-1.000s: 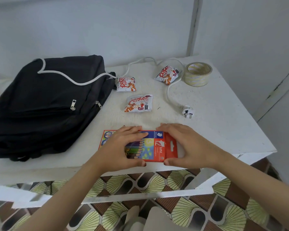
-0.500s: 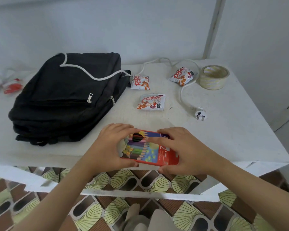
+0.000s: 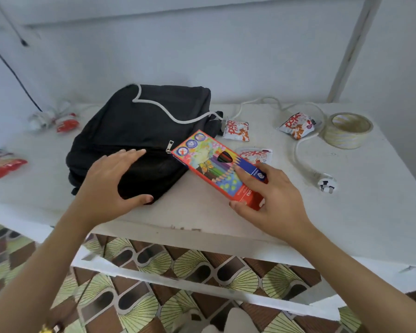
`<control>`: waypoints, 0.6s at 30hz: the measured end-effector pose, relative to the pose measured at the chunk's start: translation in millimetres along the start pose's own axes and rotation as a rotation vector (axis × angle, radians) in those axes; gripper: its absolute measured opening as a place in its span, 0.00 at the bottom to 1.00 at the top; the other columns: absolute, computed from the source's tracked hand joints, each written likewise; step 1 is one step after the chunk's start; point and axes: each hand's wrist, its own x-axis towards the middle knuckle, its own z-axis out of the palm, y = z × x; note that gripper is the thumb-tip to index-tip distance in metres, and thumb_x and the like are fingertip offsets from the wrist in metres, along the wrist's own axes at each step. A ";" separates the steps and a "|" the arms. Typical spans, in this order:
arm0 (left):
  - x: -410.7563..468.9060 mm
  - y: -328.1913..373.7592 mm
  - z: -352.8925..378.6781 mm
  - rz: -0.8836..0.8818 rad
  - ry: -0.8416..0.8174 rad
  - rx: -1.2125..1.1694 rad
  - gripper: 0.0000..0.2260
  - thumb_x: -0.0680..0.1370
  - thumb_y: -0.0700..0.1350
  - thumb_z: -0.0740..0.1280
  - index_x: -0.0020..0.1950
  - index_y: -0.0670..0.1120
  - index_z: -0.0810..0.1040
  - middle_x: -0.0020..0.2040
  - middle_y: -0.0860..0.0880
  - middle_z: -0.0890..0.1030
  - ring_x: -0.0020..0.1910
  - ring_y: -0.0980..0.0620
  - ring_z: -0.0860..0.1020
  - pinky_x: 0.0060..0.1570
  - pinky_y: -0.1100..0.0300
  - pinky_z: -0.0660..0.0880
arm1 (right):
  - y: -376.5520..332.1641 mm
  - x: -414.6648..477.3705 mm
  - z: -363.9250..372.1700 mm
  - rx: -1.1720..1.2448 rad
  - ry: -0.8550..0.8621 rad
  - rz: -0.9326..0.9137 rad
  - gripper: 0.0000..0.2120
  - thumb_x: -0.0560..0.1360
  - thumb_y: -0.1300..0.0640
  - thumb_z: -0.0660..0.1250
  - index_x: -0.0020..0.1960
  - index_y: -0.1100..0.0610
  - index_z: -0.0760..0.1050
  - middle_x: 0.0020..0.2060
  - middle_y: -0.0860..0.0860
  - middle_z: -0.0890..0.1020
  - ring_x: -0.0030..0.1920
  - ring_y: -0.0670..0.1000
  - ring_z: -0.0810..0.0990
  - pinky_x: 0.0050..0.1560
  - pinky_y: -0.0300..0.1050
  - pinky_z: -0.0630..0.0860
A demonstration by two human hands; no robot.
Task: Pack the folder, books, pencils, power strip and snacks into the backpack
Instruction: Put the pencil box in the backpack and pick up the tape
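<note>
A black backpack (image 3: pixel 139 135) lies flat on the white table (image 3: pixel 346 212), its zip pull near the middle. My left hand (image 3: pixel 111 186) rests spread on its front corner, thumb under the edge. My right hand (image 3: pixel 271 203) holds a red box of coloured pencils (image 3: pixel 216 167) lifted and tilted toward the backpack's zip. A white power cord (image 3: pixel 300 155) runs from under the backpack to its plug (image 3: pixel 327 185). Three snack packets lie behind the box: one by the backpack (image 3: pixel 235 129), one partly hidden (image 3: pixel 257 155), one near the tape (image 3: pixel 297 124).
A roll of clear tape (image 3: pixel 347 129) stands at the back right. More red and white packets (image 3: pixel 3 162) and wrappers (image 3: pixel 55 120) lie at the left. Below the table's front edge is a lower shelf bar (image 3: pixel 178 277) over a patterned floor.
My left hand let go of the pencil box and moved onto the backpack. My right hand lifted the box and swung it toward the backpack. The view shifted left.
</note>
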 end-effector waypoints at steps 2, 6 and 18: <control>-0.6 -28.6 -3.5 0.010 -0.083 0.033 0.40 0.63 0.68 0.64 0.72 0.54 0.64 0.69 0.49 0.70 0.71 0.47 0.65 0.68 0.41 0.61 | -6.4 4.7 7.3 -0.013 0.002 0.048 0.34 0.67 0.30 0.52 0.69 0.42 0.69 0.66 0.57 0.72 0.63 0.57 0.72 0.54 0.49 0.74; 13.3 -67.5 -12.3 0.058 -0.149 -0.007 0.36 0.64 0.55 0.77 0.69 0.55 0.68 0.61 0.50 0.78 0.63 0.47 0.74 0.62 0.50 0.69 | -20.7 12.8 23.1 -0.011 0.075 0.109 0.31 0.67 0.31 0.56 0.66 0.42 0.73 0.61 0.56 0.76 0.59 0.57 0.75 0.50 0.47 0.75; 67.6 -129.1 -22.9 0.716 0.400 0.072 0.24 0.75 0.45 0.68 0.69 0.53 0.66 0.58 0.46 0.72 0.55 0.50 0.73 0.60 0.63 0.65 | -90.4 35.4 63.3 -0.078 0.293 0.430 0.32 0.65 0.30 0.56 0.65 0.42 0.74 0.60 0.57 0.77 0.57 0.59 0.76 0.47 0.49 0.76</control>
